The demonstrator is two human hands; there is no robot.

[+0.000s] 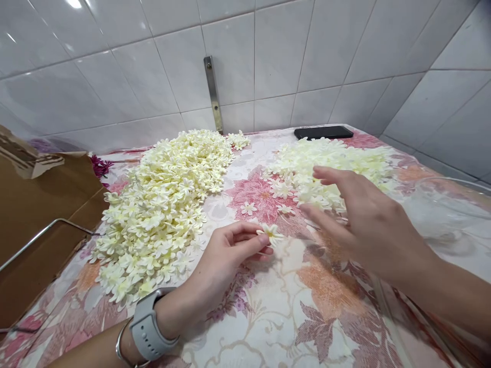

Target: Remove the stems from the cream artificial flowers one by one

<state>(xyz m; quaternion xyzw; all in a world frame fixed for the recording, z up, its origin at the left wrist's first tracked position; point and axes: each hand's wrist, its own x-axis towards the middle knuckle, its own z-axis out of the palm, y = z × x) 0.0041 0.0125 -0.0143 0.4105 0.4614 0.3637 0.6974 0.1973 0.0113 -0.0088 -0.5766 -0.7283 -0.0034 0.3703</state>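
Observation:
My left hand (226,258), with a grey watch on its wrist, pinches a small cream fabric flower (270,233) between thumb and fingers just above the flowered tablecloth (268,312). Fingers spread, my right hand (360,220) hovers close to the right of that flower, in front of the right flower pile (326,163). A long, larger pile of the same cream flowers (164,204) lies to the left of my left hand.
A black phone (323,132) lies at the table's back edge by the tiled wall. An open cardboard box (34,214) with a metal rod stands at the left. A clear plastic container's rim (452,184) shows at the right. A few loose flowers (264,204) lie between the piles.

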